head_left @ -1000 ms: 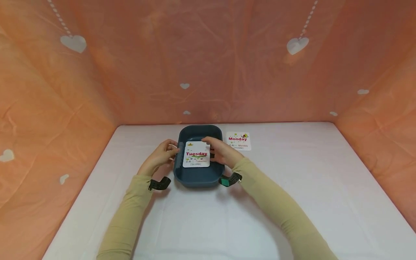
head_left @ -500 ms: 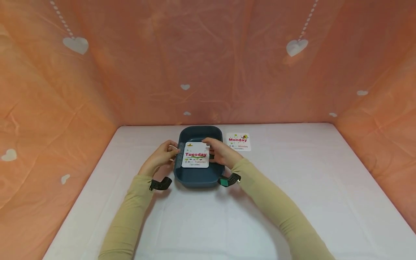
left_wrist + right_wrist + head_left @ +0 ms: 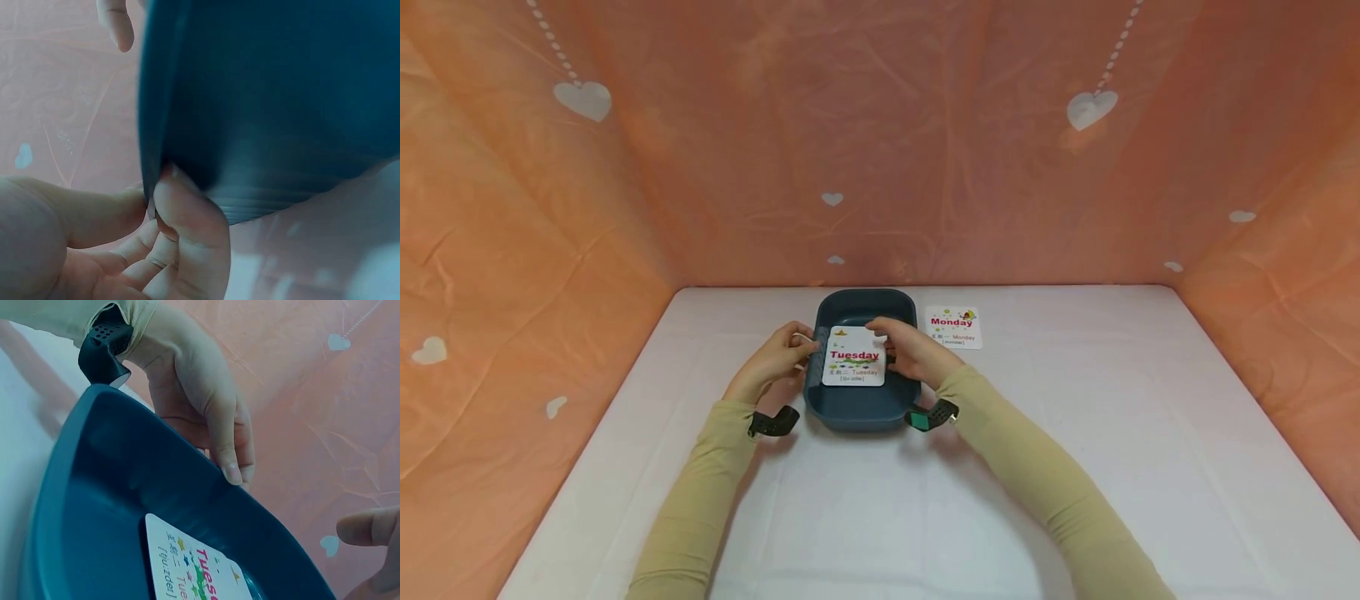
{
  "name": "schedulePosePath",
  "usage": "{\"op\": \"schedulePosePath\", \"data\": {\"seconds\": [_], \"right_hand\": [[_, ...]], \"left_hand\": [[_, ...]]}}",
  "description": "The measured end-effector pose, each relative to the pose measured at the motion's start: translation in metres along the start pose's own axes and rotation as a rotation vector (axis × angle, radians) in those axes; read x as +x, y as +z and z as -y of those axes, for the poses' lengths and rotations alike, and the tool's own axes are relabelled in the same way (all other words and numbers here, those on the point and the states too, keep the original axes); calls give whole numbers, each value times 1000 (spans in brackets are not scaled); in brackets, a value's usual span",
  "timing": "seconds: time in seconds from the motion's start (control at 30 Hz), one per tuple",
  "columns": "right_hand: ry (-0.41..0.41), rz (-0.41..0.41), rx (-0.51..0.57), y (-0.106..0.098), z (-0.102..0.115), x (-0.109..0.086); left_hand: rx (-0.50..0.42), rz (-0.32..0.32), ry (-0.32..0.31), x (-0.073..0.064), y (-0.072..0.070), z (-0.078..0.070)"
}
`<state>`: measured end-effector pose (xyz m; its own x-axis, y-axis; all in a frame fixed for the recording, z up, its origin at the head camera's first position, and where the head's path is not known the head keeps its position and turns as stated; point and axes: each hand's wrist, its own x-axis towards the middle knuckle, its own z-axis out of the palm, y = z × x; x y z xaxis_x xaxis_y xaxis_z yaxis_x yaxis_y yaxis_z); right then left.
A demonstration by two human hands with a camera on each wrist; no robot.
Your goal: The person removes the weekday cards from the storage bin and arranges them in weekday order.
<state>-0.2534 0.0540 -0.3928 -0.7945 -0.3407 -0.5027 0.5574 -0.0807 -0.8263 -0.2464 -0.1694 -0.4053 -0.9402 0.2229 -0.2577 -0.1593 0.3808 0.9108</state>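
A dark blue tray [image 3: 863,414] stands on the table, and a white Tuesday card [image 3: 853,357] is inside it, tilted up towards the head view. My left hand [image 3: 771,360] holds the tray's left rim; in the left wrist view, thumb and finger [image 3: 194,212] pinch the rim. My right hand [image 3: 921,352] reaches over the right rim, its curled fingers at the card's upper right corner and right edge. The right wrist view shows the left hand [image 3: 206,406] across the tray, while only part of the right hand [image 3: 375,550] enters at the edge.
A Monday card [image 3: 953,327] lies face up on the table just right of the tray. White cloth [image 3: 850,517] covers the table. Orange fabric with hearts [image 3: 880,167] closes off the back and both sides. A dark band [image 3: 775,422] hangs at each wrist.
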Motion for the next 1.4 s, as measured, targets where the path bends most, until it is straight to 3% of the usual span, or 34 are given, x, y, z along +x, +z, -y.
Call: {"op": "schedulePosePath", "data": {"seconds": [0.47, 0.73, 1.13, 1.23, 1.4], "right_hand": [[25, -47, -24, 3, -1, -1], [8, -48, -5, 1, -2, 1], [-57, -28, -66, 4, -7, -4], [-112, -42, -153, 5, -7, -8], [-190, -99, -418, 4, -4, -13]], "left_hand": [[17, 10, -7, -3, -1, -2], [4, 3, 0, -3, -1, 0], [17, 9, 0, -4, 0, 1], [11, 12, -2, -4, 1, 0], [14, 17, -9, -3, -1, 0]]}}
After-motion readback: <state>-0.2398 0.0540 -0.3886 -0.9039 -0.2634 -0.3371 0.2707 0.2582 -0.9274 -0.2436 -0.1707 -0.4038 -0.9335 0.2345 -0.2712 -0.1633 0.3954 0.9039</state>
